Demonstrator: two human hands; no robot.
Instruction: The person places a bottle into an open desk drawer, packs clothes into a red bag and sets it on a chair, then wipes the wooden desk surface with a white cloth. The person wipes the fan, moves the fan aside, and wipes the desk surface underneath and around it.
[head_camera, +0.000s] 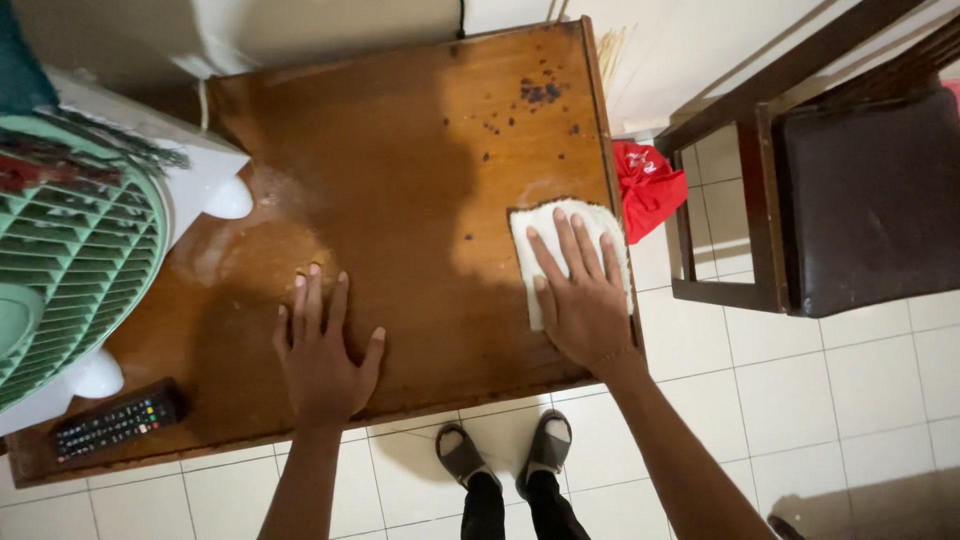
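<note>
My right hand (578, 296) lies flat, fingers spread, pressing a folded white cloth (600, 226) onto the right side of a brown wooden table (400, 150), close to its right edge. My left hand (322, 352) rests palm down on the bare tabletop near the front edge, fingers apart, holding nothing. Dark specks (538, 92) are scattered on the wood at the far right, and a pale dusty smear (250, 240) sits ahead of my left hand.
A green and white fan (70, 250) stands on the table's left end, with a black remote (115, 420) at the front left corner. A dark wooden chair (850, 190) stands to the right on white floor tiles, beside a red bag (648, 185).
</note>
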